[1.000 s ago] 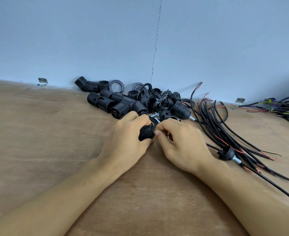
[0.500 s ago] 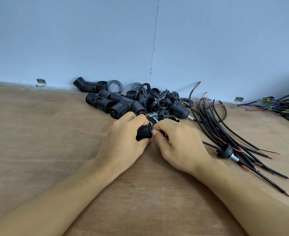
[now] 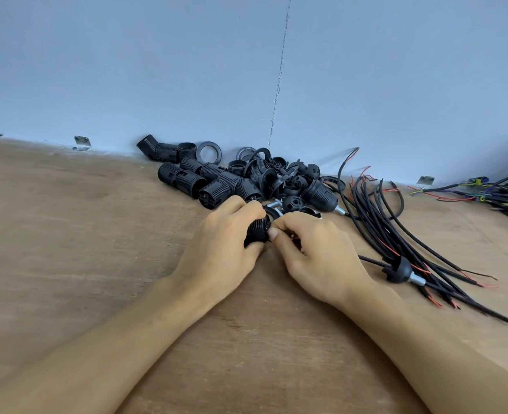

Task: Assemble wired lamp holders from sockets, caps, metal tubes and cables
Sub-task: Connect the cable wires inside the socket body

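Plywood bench [image 3: 67,249], parts heap [image 3: 217,180] behind, cables [image 3: 396,234] rightward; both hands [image 3: 217,258] [image 3: 318,258] pinch one socket [image 3: 257,234].

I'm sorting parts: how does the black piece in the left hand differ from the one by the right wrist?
The socket in the left hand is a ribbed cylinder; the cap near the right hand is a smooth dome. The socket is gripped; the cap lies free on the table. The cap carries a metal tube and a cable. Both are black.
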### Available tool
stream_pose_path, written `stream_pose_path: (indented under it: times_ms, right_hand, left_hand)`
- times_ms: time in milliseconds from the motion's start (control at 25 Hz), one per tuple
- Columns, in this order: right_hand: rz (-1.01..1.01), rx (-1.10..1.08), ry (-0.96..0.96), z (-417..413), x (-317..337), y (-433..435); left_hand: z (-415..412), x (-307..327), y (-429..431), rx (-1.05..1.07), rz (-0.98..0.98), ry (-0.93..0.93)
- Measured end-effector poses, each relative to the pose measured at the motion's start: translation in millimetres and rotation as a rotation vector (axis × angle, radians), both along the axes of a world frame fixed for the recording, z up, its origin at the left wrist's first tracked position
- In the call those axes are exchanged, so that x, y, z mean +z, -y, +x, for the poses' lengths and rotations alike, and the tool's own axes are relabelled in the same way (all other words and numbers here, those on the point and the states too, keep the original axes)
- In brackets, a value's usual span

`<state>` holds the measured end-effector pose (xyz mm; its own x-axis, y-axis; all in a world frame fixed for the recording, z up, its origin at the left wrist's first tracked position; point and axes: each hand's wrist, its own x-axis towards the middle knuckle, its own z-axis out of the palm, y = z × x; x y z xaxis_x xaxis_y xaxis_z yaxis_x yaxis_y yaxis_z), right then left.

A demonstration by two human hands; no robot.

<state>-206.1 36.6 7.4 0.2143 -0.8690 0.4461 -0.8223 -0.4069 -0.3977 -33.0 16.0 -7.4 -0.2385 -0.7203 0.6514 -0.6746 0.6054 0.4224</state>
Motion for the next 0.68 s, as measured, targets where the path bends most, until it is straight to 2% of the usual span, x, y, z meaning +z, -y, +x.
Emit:
stream_pose_path:
  times_ms: [680]
  right_hand:
    - [-0.112,-0.034,0.008,-5.4,3.9,-2.9]
  left_hand:
    - [6.2,-3.6,9.9,-0.008,0.104,-0.137]
